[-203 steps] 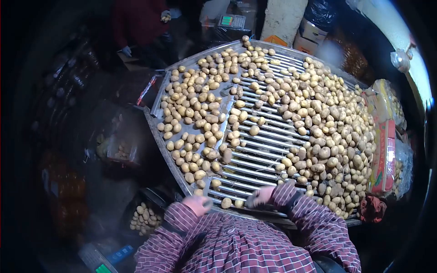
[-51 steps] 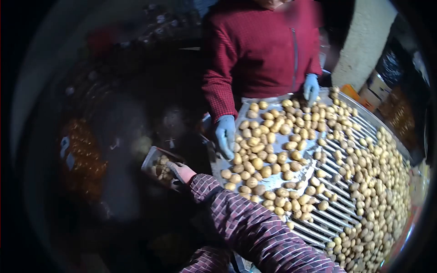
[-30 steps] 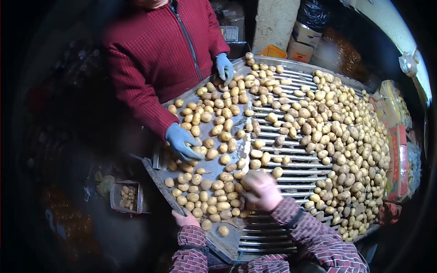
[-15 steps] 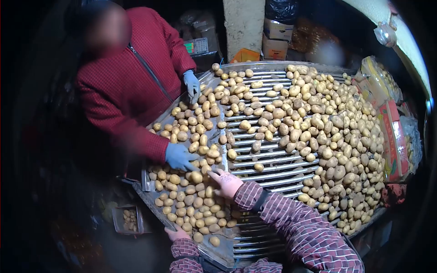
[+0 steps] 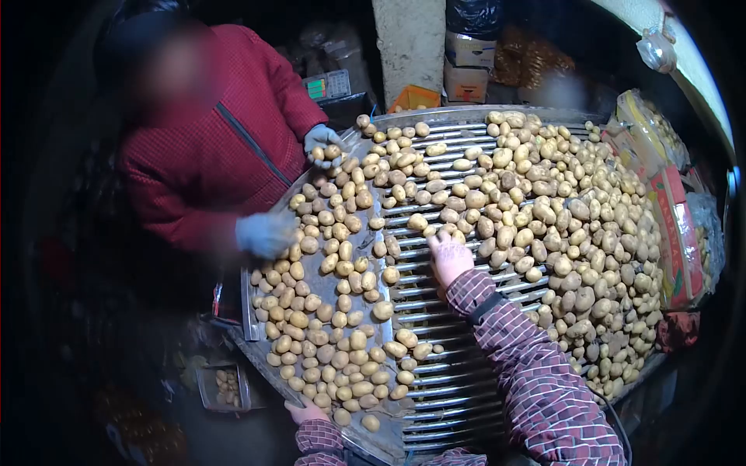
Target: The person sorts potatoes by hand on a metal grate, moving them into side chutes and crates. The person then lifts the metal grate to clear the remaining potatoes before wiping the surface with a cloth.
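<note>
Potatoes cover much of a sorting table with metal bars on its right side and a flat surface on its left. My right hand, in a pink glove, reaches over the bars with its fingers stretched out against several potatoes. At the near left edge of the table rests my left hand, also pink-gloved, its fingers partly hidden. It appears to hold no potato.
Across the table a person in a red jacket works with blue-gloved hands, one blurred, one holding potatoes. A large potato heap lies right, beside a red cardboard box. A small bin stands lower left.
My right hand has moved right and up from the flat side onto the bars. The other person's upper hand has taken potatoes; their lower hand has drawn back left. My left hand stays at the edge.
</note>
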